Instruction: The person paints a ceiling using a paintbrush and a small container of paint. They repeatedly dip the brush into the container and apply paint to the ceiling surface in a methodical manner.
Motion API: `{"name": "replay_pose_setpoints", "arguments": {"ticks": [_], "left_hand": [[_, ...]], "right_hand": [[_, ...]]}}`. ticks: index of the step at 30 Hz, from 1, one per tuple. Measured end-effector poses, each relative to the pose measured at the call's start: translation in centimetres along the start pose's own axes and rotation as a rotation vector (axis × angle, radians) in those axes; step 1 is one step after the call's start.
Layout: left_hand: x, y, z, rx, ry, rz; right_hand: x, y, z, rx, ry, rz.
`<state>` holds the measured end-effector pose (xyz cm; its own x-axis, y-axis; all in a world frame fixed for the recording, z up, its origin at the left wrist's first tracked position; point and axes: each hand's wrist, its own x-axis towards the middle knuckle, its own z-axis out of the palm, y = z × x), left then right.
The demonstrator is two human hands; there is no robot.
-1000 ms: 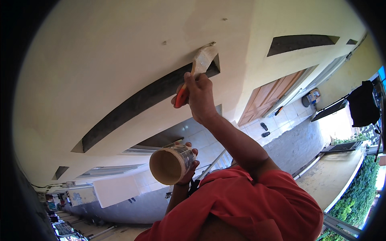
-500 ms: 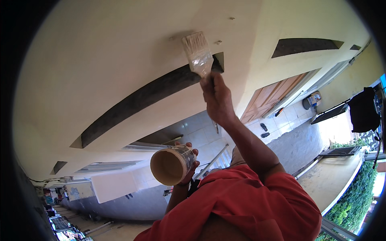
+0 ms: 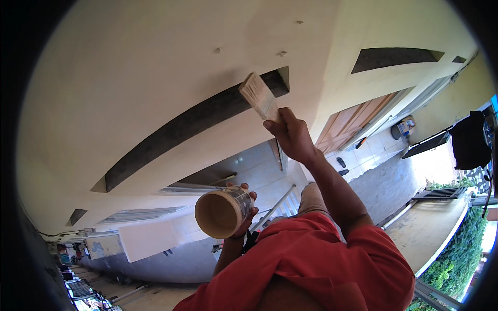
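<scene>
Largest item: a broad, cream-painted wall (image 3: 155, 78), which stood beyond both hands and reached well above them. A long, dark, curved recess (image 3: 171, 132) was cut into it, running from near the right hand (image 3: 293, 135) down leftward, past and above the left hand (image 3: 251, 212). A brown, panelled wooden door (image 3: 358, 116) stood to the right of the right hand, well apart.

A pale, cylindrical tub (image 3: 241, 199) with a tan-coated interior was in the left hand, fingers curled round its side, palm hidden; its open mouth faced away from that hand, leftward. Fill level: could not tell.

A flat, wide paintbrush (image 3: 261, 98) with pale, paint-caked bristles was pinched in the right hand, thumb against its near face, bristles pointing up and left over the recess. Wall contact: could not tell.

Smallest: two dark slippers (image 3: 341, 162) lay on the tiled floor (image 3: 355, 159), right of and below the right hand.
</scene>
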<state>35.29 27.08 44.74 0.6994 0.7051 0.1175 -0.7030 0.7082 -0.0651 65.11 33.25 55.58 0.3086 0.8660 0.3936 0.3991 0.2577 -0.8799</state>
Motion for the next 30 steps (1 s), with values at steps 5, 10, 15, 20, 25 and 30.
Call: {"name": "replay_pose_setpoints", "arguments": {"ticks": [5,10,15,20,25,30], "left_hand": [[0.4,0.0,0.4,0.072,-0.033,-0.006],[0.4,-0.1,0.1,0.085,-0.021,0.009],[0.3,-0.3,0.7,0.068,0.002,0.032],[0.5,-0.1,0.7,0.081,-0.024,0.028],[0.4,-0.1,0.4,0.055,-0.042,0.020],[-0.8,0.0,0.5,0.058,-0.021,0.035]], "right_hand": [[6.4,0.8,-4.7,-0.283,-0.265,-0.349],[10.3,-0.5,-8.6,-0.601,-0.140,-0.337],[9.3,-1.4,-9.5,-0.681,-0.094,-0.221],[8.5,-0.9,-11.6,-0.705,-0.051,-0.147],[5.9,0.0,-10.2,-0.742,0.095,-0.121],[0.5,1.0,-9.2,-0.762,0.259,0.072]]}}
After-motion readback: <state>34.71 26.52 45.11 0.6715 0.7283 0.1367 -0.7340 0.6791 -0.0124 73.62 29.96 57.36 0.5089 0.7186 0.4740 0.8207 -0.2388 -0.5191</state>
